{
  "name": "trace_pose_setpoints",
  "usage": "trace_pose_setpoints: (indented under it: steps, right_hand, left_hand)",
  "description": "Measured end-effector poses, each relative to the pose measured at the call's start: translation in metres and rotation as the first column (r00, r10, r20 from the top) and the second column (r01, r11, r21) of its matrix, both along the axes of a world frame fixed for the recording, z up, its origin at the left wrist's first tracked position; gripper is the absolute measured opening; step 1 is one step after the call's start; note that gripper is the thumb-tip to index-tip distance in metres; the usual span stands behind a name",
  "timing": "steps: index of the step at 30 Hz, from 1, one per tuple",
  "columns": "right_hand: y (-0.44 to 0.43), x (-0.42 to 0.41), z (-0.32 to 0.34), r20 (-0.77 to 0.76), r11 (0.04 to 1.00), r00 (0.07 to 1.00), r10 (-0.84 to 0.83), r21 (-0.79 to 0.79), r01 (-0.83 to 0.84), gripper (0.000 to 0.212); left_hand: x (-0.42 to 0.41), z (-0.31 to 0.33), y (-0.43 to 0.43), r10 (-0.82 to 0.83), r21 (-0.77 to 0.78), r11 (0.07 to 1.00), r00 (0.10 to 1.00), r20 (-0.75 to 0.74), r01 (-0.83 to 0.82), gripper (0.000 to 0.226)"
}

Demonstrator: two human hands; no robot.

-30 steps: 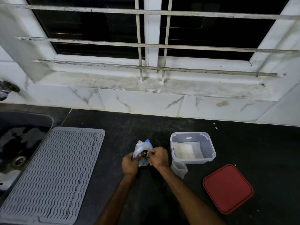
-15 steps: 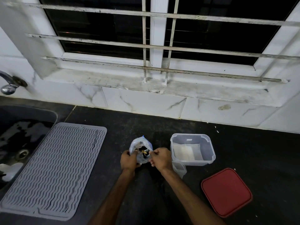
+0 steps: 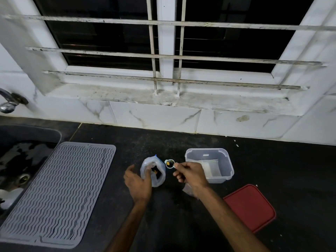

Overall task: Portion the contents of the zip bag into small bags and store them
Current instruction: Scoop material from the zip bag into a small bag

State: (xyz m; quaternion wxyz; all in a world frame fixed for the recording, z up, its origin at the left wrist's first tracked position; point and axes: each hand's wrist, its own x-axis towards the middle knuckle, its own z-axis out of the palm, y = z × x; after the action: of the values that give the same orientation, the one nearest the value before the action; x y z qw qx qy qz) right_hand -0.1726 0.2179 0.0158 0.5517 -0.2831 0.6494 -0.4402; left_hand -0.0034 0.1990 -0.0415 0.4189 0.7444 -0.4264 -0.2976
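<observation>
A clear zip bag with a blue seal stands open on the black counter, dark and yellow bits inside. My left hand holds its left side, fingers round the rim. My right hand pinches the handle of a small white measuring spoon that carries dark and yellow contents, just right of the bag's mouth. A small clear bag lies on the counter, mostly hidden under my right wrist.
A clear plastic container stands open right of my right hand, its red lid lying nearer me. A grey ribbed drying mat lies left, beside a dark sink and tap. A tiled wall and window sill run behind.
My right hand has lifted the spoon out of the zip bag and moved it right. My left hand shifted from the bag's rim to its left side.
</observation>
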Motion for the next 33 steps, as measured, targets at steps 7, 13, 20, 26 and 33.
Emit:
trace_pose_setpoints:
  steps: [7,13,20,26,33]
  right_hand:
    - [0.029,-0.043,0.006,-0.059,0.996,0.998,-0.031,-0.08,0.026,0.017]
    - [0.053,-0.066,-0.012,-0.186,0.992,0.98,-0.069,-0.121,0.046,0.022]
    - [0.065,-0.077,-0.026,-0.284,0.993,0.957,-0.05,-0.118,0.017,0.019]
    - [0.067,-0.078,-0.036,-0.508,0.983,0.859,0.061,-0.121,-0.141,0.014]
    - [0.067,-0.073,-0.043,-0.754,0.95,0.656,0.031,-0.182,-0.255,0.008]
  left_hand:
    - [-0.039,0.027,0.034,-0.375,0.04,0.927,0.924,0.078,0.373,0.024]
    - [-0.082,0.016,0.042,-0.615,0.337,0.748,0.788,0.029,0.572,0.061]
    - [-0.092,-0.001,0.041,-0.631,0.298,0.737,0.776,-0.016,0.606,0.031]
    - [-0.093,-0.006,0.039,-0.64,0.269,0.736,0.768,-0.021,0.621,0.031]
    - [-0.091,-0.011,0.039,-0.61,0.255,0.75,0.787,-0.092,0.611,0.035]
